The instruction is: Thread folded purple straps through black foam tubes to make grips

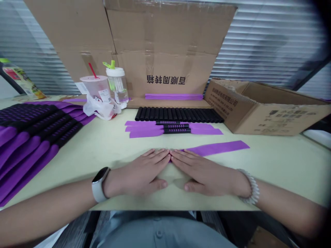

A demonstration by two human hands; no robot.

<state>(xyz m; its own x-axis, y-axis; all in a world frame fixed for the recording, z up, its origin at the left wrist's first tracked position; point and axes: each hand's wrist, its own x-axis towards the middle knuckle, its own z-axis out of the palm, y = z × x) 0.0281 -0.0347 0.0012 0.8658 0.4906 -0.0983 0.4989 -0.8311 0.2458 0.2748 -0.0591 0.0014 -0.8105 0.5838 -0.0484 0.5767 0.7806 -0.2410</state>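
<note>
My left hand lies palm down on the pale table, fingers stretched forward and thumb apart. Opposite it, my right hand lies the same way, and the fingertips of both meet at the middle. A purple strip passes under the fingers of my right hand and sticks out to the right; its left part is mostly hidden by the hands. Beyond the hands are several purple bands with black sleeves, laid side by side. Behind these stands a row of black tubes.
Stacked purple and black bands cover the left side. A pink cup and a clear bottle stand at the back left. Folded purple strips lie against upright cardboard. An open carton occupies the back right.
</note>
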